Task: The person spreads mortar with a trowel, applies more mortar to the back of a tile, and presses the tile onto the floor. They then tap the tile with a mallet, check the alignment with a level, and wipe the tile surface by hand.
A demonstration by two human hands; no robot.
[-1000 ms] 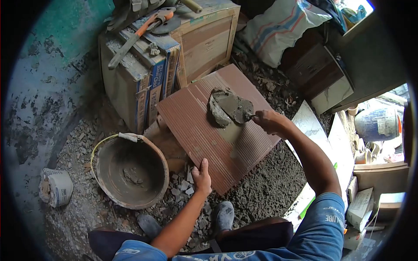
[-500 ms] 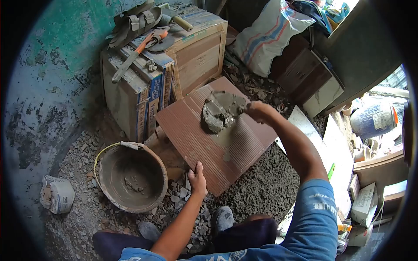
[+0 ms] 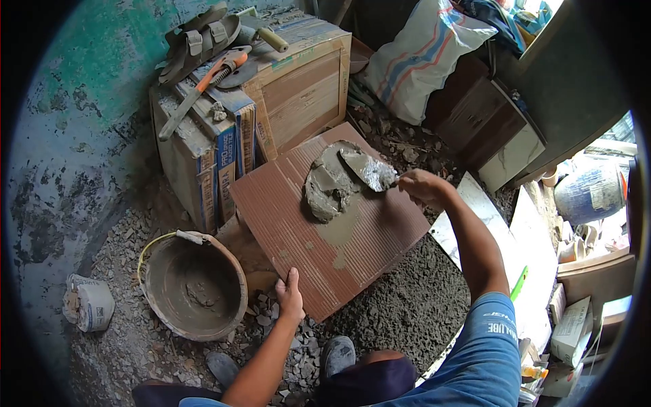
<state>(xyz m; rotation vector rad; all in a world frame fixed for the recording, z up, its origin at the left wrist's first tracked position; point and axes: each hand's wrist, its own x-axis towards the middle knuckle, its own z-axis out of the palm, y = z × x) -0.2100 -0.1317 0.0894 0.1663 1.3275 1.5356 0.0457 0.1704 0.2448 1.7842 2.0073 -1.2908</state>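
A reddish-brown tile [image 3: 271,203] is held tilted in front of me, its ribbed back facing up. My left hand [image 3: 290,297] grips its near left edge, thumb on top and the other fingers hidden beneath. Wet grey mortar [image 3: 327,193] sits in a mound on the upper middle of the tile, with a thin smear below it. My right hand [image 3: 422,187] is closed round the handle of a trowel [image 3: 368,169]. The trowel's shiny, mortar-smeared blade lies at the right side of the mound.
A bucket [image 3: 245,298] with mortar in its bottom stands left on rubble. Boxes of tiles [image 3: 224,163] behind it carry sandals [image 3: 203,41] and an orange-handled wrench [image 3: 203,85]. Damp grey mix [image 3: 407,305] covers the floor at right, beside white tiles [image 3: 468,210]. A sack [image 3: 420,61] leans behind.
The trowel blade has moved right across the mortar and its bright face now shows. The mound looks more spread out. My left hand still holds the tile.
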